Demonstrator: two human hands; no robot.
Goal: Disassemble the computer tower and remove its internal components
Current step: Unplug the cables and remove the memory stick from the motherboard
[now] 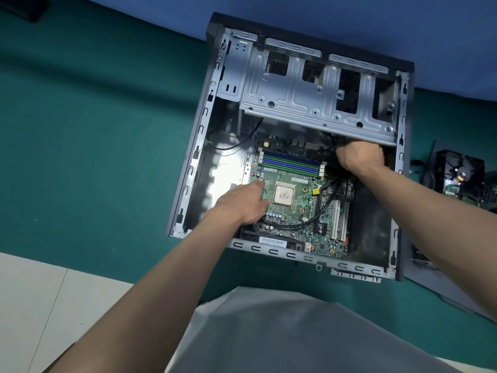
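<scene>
The open computer tower (196, 146) lies on its side on the green table. Inside it a green motherboard (326, 224) shows a bare CPU (283, 195) and blue memory slots (290, 163). My left hand (240, 204) rests flat on the board just left of the CPU, fingers fairly straight. My right hand (360, 156) is curled at the board's far right corner, under the edge of the grey drive cage (304, 95), around black cables (332, 141); the fingertips are hidden. A black cable (295, 226) loops across the board.
Removed parts, including a black fan unit (460, 173), lie on the table to the right of the case. A dark panel (441, 286) lies at the case's near right. The green mat (94, 130) stretches left; a white floor (40, 305) shows below.
</scene>
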